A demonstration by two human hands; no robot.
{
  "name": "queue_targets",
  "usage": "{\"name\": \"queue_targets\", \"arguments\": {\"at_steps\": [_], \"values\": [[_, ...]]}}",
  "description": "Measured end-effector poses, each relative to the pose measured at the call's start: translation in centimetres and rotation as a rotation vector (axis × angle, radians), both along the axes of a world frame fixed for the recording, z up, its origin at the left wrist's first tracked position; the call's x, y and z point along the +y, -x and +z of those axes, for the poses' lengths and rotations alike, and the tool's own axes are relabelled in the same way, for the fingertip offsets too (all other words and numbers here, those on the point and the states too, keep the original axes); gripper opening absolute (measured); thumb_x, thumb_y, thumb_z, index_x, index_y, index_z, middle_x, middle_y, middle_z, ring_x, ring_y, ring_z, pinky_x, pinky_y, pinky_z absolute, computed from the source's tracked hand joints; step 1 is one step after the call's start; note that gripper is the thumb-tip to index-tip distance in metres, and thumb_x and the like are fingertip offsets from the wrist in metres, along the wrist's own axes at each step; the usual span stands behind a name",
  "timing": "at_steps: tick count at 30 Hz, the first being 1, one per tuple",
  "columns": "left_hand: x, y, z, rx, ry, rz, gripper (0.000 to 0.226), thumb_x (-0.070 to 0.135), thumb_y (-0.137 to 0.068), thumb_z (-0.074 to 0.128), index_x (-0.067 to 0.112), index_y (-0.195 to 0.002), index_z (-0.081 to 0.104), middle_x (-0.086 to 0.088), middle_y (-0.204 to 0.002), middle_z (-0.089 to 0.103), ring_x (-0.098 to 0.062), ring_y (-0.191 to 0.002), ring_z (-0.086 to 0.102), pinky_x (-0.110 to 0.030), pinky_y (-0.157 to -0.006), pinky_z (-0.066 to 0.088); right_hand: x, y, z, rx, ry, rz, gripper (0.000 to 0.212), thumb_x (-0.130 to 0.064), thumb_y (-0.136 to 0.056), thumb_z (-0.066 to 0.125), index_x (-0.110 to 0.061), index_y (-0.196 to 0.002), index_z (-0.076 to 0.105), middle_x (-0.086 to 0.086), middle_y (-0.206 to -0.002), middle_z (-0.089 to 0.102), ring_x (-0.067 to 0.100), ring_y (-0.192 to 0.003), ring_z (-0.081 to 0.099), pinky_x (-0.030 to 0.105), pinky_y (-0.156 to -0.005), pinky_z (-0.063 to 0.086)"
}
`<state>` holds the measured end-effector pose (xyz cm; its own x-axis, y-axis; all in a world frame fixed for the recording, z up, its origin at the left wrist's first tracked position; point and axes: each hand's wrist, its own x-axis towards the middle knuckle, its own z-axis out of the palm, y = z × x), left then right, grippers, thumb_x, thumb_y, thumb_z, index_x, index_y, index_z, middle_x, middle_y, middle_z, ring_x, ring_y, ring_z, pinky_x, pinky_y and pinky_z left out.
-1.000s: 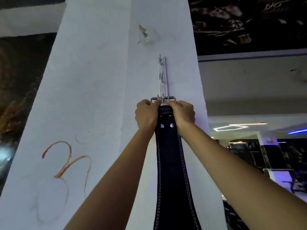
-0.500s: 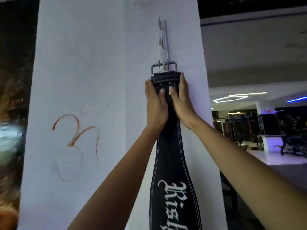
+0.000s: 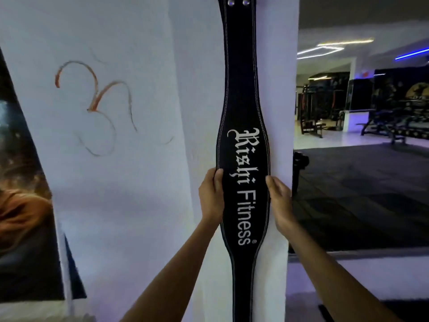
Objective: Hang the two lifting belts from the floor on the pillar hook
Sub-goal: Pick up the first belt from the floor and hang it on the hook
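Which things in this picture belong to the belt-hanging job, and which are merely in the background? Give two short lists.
Part of the job:
black lifting belt, hanging flat against the pillar
white pillar
left hand at the belt's left edge
right hand at its right edge

Just background:
orange scrawl on the pillar
gym benches
ceiling lights

Black belt (image 3: 241, 112) hangs flat against white pillar (image 3: 144, 182); left hand (image 3: 211, 194), right hand (image 3: 279, 201) flank its widest part.
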<state>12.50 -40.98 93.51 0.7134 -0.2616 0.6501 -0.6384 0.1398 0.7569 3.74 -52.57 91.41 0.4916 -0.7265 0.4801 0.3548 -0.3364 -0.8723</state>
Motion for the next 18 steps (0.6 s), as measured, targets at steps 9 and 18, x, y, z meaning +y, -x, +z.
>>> {"name": "queue_targets", "arguments": {"at_steps": [9, 18], "values": [[5.5, 2.0, -4.8, 0.2, -0.505, -0.171, 0.04, 0.033, -0.096, 0.043, 0.006, -0.125, 0.043, -0.009, -0.115, 0.06, -0.02, -0.094, 0.055, -0.028, -0.079, 0.04, 4.1, 3.8, -1.1, 0.14, -0.146, -0.067, 0.035, -0.019, -0.097, 0.042, 0.006, -0.12, 0.047, 0.027, -0.122, 0.053, 0.026, -0.107, 0.053, 0.018, -0.08, 0.041], [18.1, 8.5, -25.8, 0.663, -0.925, -0.124, 0.034, 0.019, -0.092, 0.054, -0.004, -0.118, 0.057, -0.025, -0.119, 0.062, -0.037, -0.109, 0.059, -0.036, -0.077, 0.046, 12.9, 10.7, -20.9, 0.878, -0.368, 0.224, 0.035, -0.019, -0.096, 0.038, 0.0, -0.117, 0.058, 0.013, -0.126, 0.058, 0.019, -0.107, 0.05, 0.025, -0.076, 0.036]]}}
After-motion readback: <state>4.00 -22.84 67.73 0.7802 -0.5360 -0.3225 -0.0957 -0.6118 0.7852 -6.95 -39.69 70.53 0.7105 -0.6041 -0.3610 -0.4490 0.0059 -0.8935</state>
